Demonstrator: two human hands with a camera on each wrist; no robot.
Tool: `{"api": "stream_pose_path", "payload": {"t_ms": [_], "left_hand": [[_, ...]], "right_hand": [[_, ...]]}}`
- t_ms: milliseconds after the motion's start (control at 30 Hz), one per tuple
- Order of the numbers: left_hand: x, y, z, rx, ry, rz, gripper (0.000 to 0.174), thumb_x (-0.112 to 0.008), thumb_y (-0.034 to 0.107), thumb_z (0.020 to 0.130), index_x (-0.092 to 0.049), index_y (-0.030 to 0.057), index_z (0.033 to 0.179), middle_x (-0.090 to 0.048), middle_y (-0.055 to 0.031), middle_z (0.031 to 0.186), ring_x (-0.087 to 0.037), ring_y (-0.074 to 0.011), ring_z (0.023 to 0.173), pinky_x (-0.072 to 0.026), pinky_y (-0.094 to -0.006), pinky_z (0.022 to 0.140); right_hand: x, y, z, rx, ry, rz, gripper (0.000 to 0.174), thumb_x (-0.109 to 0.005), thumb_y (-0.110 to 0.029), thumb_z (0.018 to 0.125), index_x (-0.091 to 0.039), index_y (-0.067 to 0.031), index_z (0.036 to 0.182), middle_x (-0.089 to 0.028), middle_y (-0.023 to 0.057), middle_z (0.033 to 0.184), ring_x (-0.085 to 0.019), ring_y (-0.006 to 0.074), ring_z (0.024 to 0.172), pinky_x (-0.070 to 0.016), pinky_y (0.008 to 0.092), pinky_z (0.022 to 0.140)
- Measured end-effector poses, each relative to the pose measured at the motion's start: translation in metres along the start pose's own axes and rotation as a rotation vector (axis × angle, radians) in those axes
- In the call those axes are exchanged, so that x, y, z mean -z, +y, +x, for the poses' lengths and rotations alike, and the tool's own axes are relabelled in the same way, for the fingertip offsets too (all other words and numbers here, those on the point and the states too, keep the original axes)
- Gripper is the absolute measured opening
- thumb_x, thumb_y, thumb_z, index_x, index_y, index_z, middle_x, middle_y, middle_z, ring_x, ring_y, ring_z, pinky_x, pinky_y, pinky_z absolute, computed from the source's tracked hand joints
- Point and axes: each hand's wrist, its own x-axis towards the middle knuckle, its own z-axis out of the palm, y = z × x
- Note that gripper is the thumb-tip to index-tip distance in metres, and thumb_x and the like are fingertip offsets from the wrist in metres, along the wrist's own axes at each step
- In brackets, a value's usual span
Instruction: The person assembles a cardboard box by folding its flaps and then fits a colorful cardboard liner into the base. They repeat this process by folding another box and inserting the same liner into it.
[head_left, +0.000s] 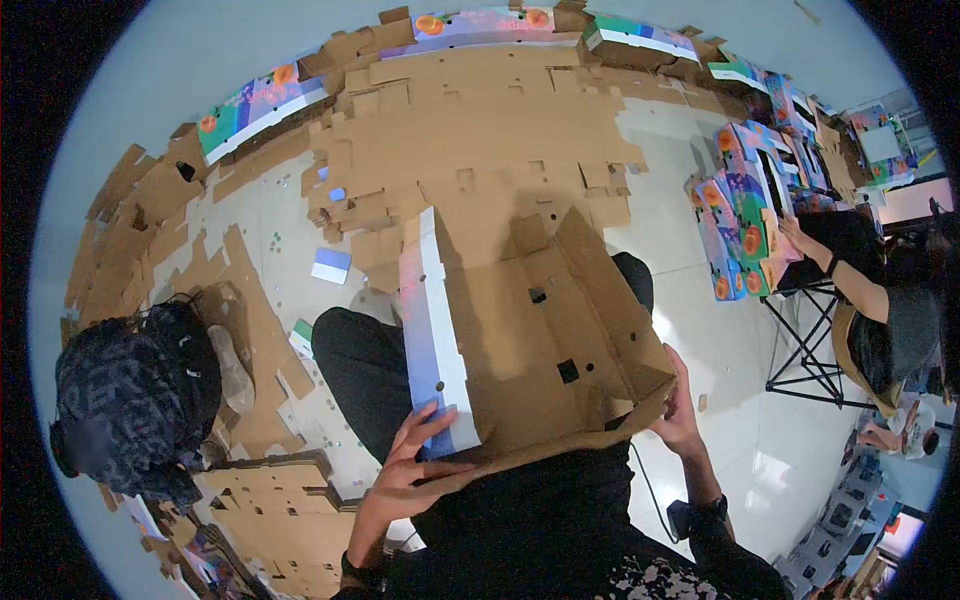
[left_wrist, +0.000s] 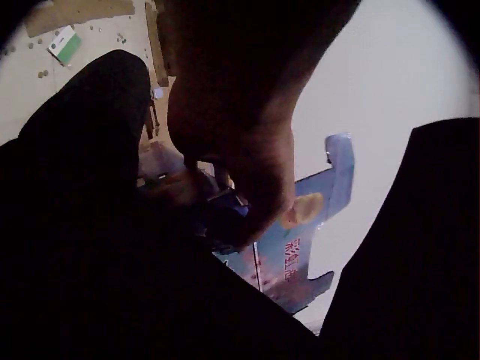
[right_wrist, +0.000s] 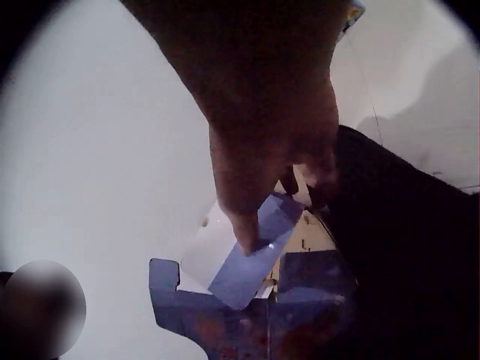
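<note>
A half-folded cardboard box, brown inside and printed blue and white outside, lies across my lap. My left hand grips its near left corner, fingers spread over the printed side panel. In the left wrist view the left hand holds a blue printed flap with a peach picture. My right hand grips the box's near right corner. Seen from the right wrist, the right hand pinches a blue flap at its fingertips.
Flat cardboard blanks cover the floor ahead and to the left. Printed folded boxes stand stacked at the right, beside another person on a folding stool. A black backpack lies at my left. Scraps dot the pale floor.
</note>
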Motion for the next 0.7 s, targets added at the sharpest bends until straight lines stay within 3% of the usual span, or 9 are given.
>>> {"api": "stream_pose_path", "payload": {"t_ms": [200, 367, 433, 567, 600, 667, 700], "left_hand": [[0.001, -0.008, -0.002, -0.019, -0.049, -0.074, 0.03, -0.088, 0.022, 0.074, -0.084, 0.0253, 0.104, -0.042, -0.01, 0.16, -0.025, -0.0387, 0.152, -0.0179, -0.0583, 0.124], [0.0, -0.015, -0.002, -0.05, -0.05, -0.076, 0.026, -0.086, 0.023, 0.076, -0.084, 0.0256, 0.102, -0.04, -0.0109, 0.162, -0.024, -0.0398, 0.153, -0.0173, -0.0587, 0.124], [0.0, -0.014, -0.001, -0.047, -0.055, -0.06, 0.024, -0.087, 0.022, 0.075, -0.084, 0.0264, 0.099, -0.039, -0.011, 0.162, -0.023, -0.0381, 0.154, -0.0177, -0.0583, 0.124], [0.0, -0.001, 0.002, -0.019, -0.045, 0.061, 0.038, -0.085, 0.017, 0.078, -0.076, 0.0163, 0.115, -0.047, -0.0128, 0.157, -0.031, -0.0366, 0.152, -0.0231, -0.057, 0.123], [-0.001, -0.001, 0.002, 0.005, -0.035, 0.072, 0.043, -0.084, 0.016, 0.079, -0.072, 0.0137, 0.12, -0.05, -0.0127, 0.155, -0.034, -0.0363, 0.151, -0.0246, -0.0561, 0.123], [-0.005, 0.0, 0.005, 0.019, 0.049, 0.093, 0.051, -0.08, 0.013, 0.082, -0.058, 0.008, 0.128, -0.061, -0.0116, 0.143, -0.045, -0.0382, 0.144, -0.0317, -0.0537, 0.12], [-0.005, 0.0, 0.006, 0.047, 0.072, 0.081, 0.051, -0.08, 0.013, 0.082, -0.059, 0.0085, 0.128, -0.063, -0.0113, 0.141, -0.046, -0.0378, 0.142, -0.0332, -0.053, 0.119]], "right_hand": [[0.008, 0.017, 0.005, 0.065, 0.041, 0.126, 0.104, -0.08, -0.007, 0.084, -0.012, -0.007, 0.163, -0.033, 0.0137, 0.161, -0.037, 0.0272, 0.148, -0.0315, 0.0449, 0.121], [0.01, 0.027, 0.009, -0.019, 0.152, 0.162, 0.093, -0.074, -0.006, 0.086, -0.021, -0.0072, 0.162, -0.039, 0.0125, 0.158, -0.04, 0.0269, 0.145, -0.0298, 0.0427, 0.122], [-0.001, 0.024, 0.013, 0.057, 0.092, 0.085, 0.095, -0.075, -0.006, 0.084, -0.021, -0.0072, 0.162, -0.039, 0.0121, 0.158, -0.04, 0.0271, 0.145, -0.0294, 0.0428, 0.122], [-0.031, -0.009, 0.031, 0.139, -0.033, -0.444, 0.099, -0.083, -0.017, 0.078, -0.029, -0.0038, 0.16, -0.04, 0.0138, 0.159, -0.039, 0.0291, 0.147, -0.0295, 0.0447, 0.122], [-0.034, -0.016, 0.04, 0.327, -0.101, -0.643, 0.094, -0.086, -0.013, 0.075, -0.039, -0.0038, 0.156, -0.041, 0.0164, 0.159, -0.039, 0.033, 0.147, -0.0295, 0.0463, 0.122], [-0.037, -0.028, 0.054, 0.417, -0.234, -0.627, 0.088, -0.083, -0.017, 0.079, -0.042, -0.0075, 0.155, -0.039, 0.0161, 0.161, -0.04, 0.0355, 0.145, -0.0299, 0.0481, 0.121], [-0.038, -0.031, 0.06, 0.461, -0.302, -0.618, 0.084, -0.082, -0.019, 0.081, -0.043, -0.0093, 0.155, -0.038, 0.016, 0.162, -0.04, 0.0367, 0.145, -0.0301, 0.049, 0.121]]}}
